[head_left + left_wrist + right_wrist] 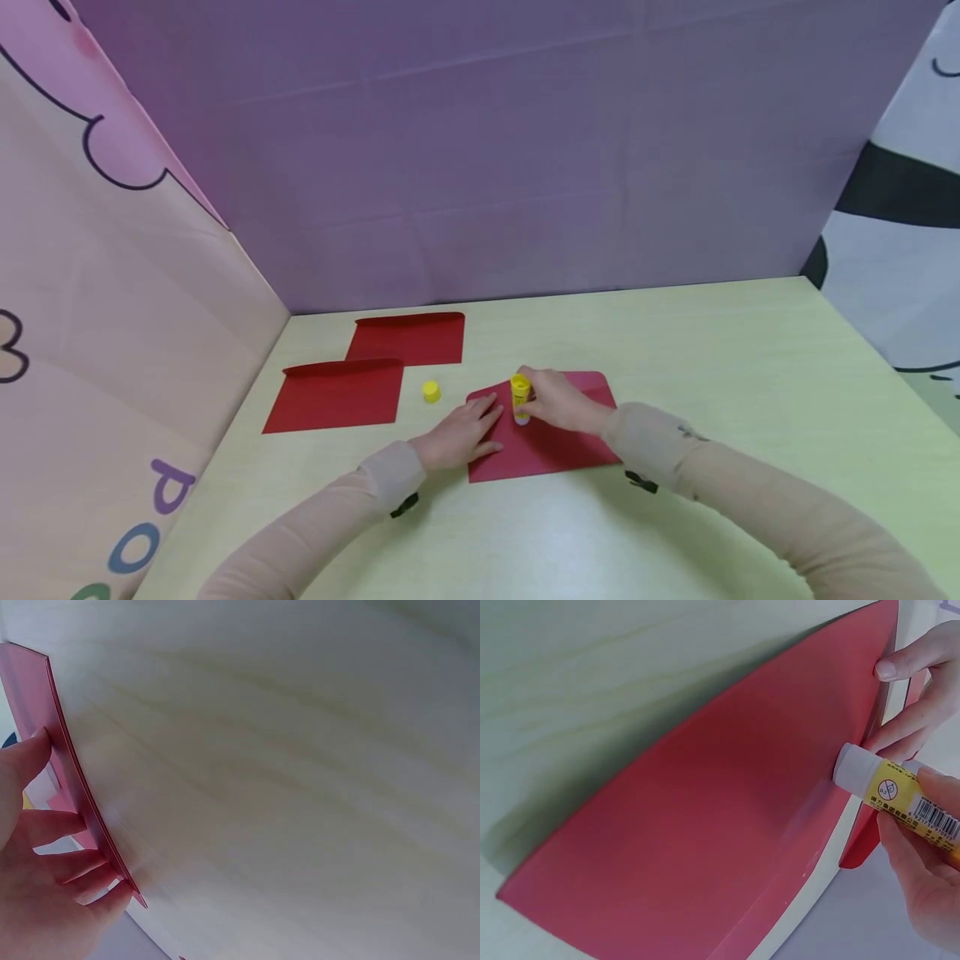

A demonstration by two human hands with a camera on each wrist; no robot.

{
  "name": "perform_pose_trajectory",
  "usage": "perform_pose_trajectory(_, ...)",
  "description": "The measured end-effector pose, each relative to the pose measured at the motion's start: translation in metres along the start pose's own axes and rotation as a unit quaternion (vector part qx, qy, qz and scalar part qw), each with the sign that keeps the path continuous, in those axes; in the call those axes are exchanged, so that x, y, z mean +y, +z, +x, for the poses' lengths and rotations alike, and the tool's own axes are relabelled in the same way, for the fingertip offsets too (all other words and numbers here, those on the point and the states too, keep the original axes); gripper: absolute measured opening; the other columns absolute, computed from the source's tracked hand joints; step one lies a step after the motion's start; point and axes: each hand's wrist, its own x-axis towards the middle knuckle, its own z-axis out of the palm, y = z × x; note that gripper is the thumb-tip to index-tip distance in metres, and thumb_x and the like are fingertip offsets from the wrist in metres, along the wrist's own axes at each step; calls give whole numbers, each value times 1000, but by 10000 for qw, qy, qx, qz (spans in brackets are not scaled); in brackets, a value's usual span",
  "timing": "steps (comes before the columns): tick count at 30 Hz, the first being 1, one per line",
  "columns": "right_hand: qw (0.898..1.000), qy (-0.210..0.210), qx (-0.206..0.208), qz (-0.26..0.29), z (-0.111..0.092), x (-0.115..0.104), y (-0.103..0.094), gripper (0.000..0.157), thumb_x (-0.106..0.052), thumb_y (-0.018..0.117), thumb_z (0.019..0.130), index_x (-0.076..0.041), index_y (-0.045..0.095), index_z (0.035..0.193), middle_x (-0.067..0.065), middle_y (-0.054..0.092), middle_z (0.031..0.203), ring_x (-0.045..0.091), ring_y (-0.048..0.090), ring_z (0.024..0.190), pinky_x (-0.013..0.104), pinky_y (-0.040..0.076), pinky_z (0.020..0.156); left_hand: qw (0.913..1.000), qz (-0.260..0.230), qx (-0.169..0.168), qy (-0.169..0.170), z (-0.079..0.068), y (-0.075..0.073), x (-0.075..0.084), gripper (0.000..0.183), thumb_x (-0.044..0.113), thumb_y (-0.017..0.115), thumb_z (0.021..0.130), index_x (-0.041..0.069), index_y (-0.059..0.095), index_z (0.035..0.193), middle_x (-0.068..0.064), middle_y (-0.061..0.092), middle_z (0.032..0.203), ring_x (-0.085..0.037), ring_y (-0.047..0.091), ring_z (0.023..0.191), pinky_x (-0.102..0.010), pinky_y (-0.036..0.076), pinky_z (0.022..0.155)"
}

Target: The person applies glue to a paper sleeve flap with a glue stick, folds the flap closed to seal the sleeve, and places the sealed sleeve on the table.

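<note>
While a yellow glue stick stands upright with its white end down at a red envelope, the right hand grips it between thumb and fingers. The left hand rests on the envelope's left side, fingers spread. Just beyond that hand, to the left, sits a yellow cap. Farther left, two more envelopes lie close together on the pale counter, before a purple backdrop.
</note>
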Motion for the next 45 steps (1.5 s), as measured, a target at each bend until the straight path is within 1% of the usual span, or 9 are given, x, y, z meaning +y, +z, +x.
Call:
perform_pose_trajectory(3,10000,-43,7,23,-2,1,-1,30,-10,71,74,-3,52,96,2,58,82,14,54,75,25,50,69,10000,21,-17,-10,-1,-1,0,68,41,55,84,10,28,139,-9,21,145,-23,20,131,-36,29,102)
perform_pose_trajectory(14,9999,-82,30,58,-8,7,-7,32,-11,72,73,-3,53,96,3,59,84,15,56,77,26,51,70,9998,121,94,104,-2,1,-2,68,43,53,85,9,30,138,-10,22,144,-24,21,131,-36,29,102)
perform_pose_trajectory(19,9999,-132,30,59,-11,11,-10,32,-12,72,73,-2,52,97,2,59,83,14,55,75,25,51,69,10000,43,69,55,-3,0,-1,68,43,54,84,10,29,138,-9,21,145,-24,21,131,-36,30,102)
perform_pose_trajectory(22,9999,-80,-2,77,-12,13,-13,33,-13,72,74,-3,52,97,2,58,83,14,54,75,25,51,68,10000,13,46,8,-3,0,0,69,42,55,84,10,28,139,-8,21,145,-24,21,131,-36,30,101)
perform_pose_trajectory(29,9998,-158,48,121,-16,23,-17,32,-13,71,74,-2,52,97,1,58,81,13,54,73,26,50,67,9999,89,96,63,-4,0,0,68,43,52,85,9,28,139,-9,21,145,-24,21,131,-36,29,102)
perform_pose_trajectory(35,9994,95,2,339,-20,31,-23,34,-15,72,74,-4,52,99,0,56,83,15,52,75,24,50,66,10000,46,67,22,-3,-1,1,69,42,53,84,10,27,139,-9,20,145,-24,20,131,-36,29,102)
perform_pose_trajectory(38,9990,81,-5,434,-23,35,-27,32,-13,72,73,-4,52,97,1,56,83,16,52,77,24,50,66,10000,15,74,37,-3,-1,1,69,42,55,84,10,28,139,-9,20,145,-24,20,131,-36,29,102)
perform_pose_trajectory(41,9995,-56,-7,307,-25,39,-34,30,-11,73,71,-4,53,92,1,56,82,16,51,77,23,49,65,10000,-1,64,46,-3,-2,1,69,42,55,84,9,27,139,-9,20,145,-24,20,131,-36,29,102)
perform_pose_trajectory(45,9996,-165,-76,-209,-29,39,-42,27,-12,75,69,-4,56,88,1,57,81,15,51,75,22,48,63,10000,13,51,42,-3,-1,2,69,41,54,84,10,27,139,-9,19,145,-23,19,132,-36,29,102)
